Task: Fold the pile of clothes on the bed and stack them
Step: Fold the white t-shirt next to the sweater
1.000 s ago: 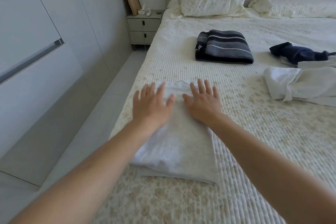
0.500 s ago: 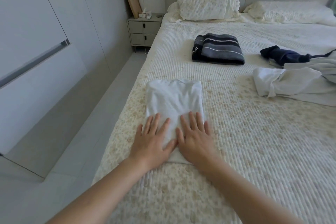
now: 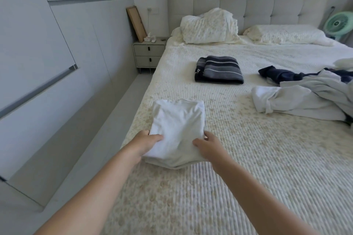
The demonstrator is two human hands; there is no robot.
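From the head camera, a folded white garment (image 3: 177, 129) lies on the near left part of the bed (image 3: 248, 168), close to the bed's left edge. The left hand (image 3: 146, 144) grasps its near left corner, thumb on top of the cloth and fingers tucked beneath. The right hand (image 3: 207, 144) takes the near right edge the same way, thumb over the fabric, fingers curled under it. The near end of the garment is raised a little off the quilted bedspread between the two grips, while its far end rests flat.

Farther up the bed, near its middle, sits a folded dark striped garment (image 3: 219, 69), well apart from the white one. To the right lies the unfolded pile: a crumpled pale grey garment (image 3: 298, 101) with a navy garment (image 3: 278, 75) just behind it, touching it.

At the far end two pillows (image 3: 208, 26) lean against the grey tufted headboard (image 3: 267, 5). A bedside cabinet (image 3: 149, 54) stands left of the bed, with a wooden frame (image 3: 136, 23) propped on it. A green fan (image 3: 339, 24) shows at the far right.
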